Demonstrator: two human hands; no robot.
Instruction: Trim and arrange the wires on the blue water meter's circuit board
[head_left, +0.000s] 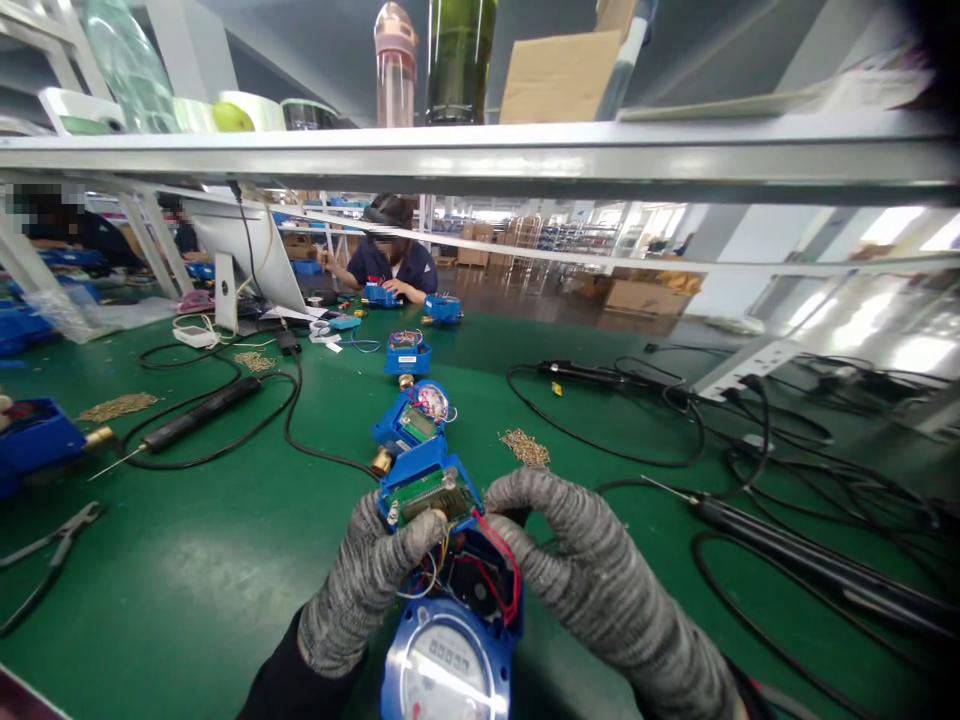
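The blue meter (448, 655) sits at the near edge of the green table (187, 590), directly below the camera, dial face toward the person and casing open. The left hand (367, 585), in a grey knit glove, pinches the lifted circuit board (431, 493) at its lower edge, thumb pressed to the board's corner. The right hand (581, 565) curls around the right flank of the housing; its fingertips seem closed on the blue shell, though they are hidden behind it.

To my mind the care lies with the red wires (504, 565) that loop from board to body: the board should be tilted no further than their slack allows, held by its edges (not its components), with the housing braced firmly.

The meter is bright blue plastic with a pale round dial and a dark cavity. Two more meters (412, 420) stand in a row beyond it, a small heap of brass screws (525, 447) just to their right
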